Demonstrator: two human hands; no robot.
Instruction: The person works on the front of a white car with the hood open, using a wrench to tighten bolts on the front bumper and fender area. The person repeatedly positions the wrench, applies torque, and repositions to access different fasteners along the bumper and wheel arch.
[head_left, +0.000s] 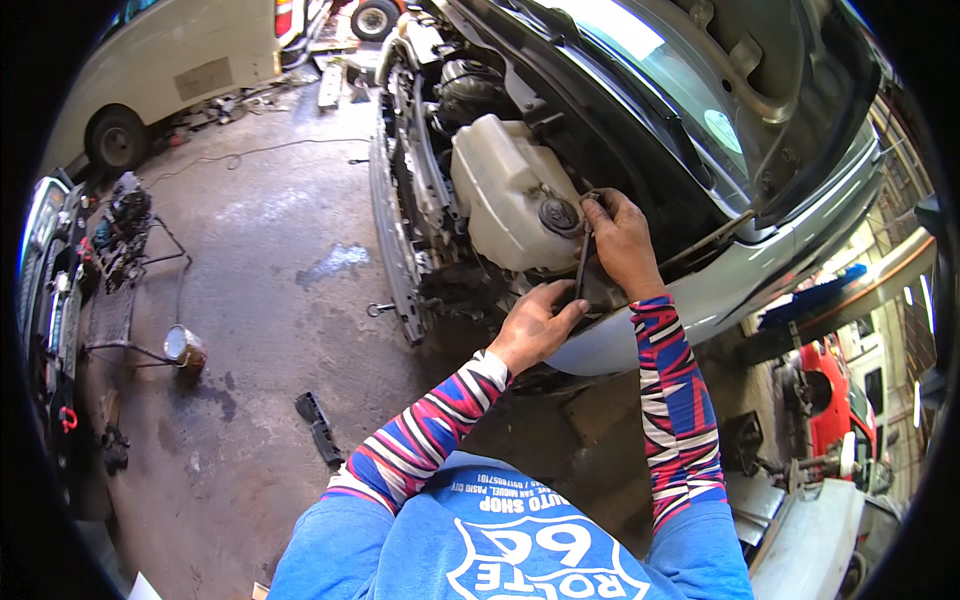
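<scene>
- At the open front of a silver car (640, 340), two hands are shown working beside a white plastic reservoir (500, 190) with a dark round cap (558, 215).
- The right hand (622, 240) is raised to the right of the cap; its fingers are closed around the upper end of a thin dark bar-like tool (582, 262), which runs downward from that grip.
- The left hand (535, 325) is placed lower — its fingertips are pressed against the lower end of the same tool and the dark part (603, 292) behind it; whether the fingers are fully clamped there cannot be told.
- The two hands are held near each other, one above the other, joined only through the tool.
- Both forearms are covered by striped sleeves in red, blue and white (675, 400); a blue shirt (500, 540) is seen at the lower edge.
- The raised hood (760, 60) is seen above the engine bay, propped by a thin rod (710, 235).
- On the stained concrete floor (270, 250) to the left, a small tin can (184, 347) and a flat black part (320, 428) are shown, well apart from the hands.
- A white van (160, 70) is parked at the upper left — a red machine (830, 400) stands at the right.
</scene>
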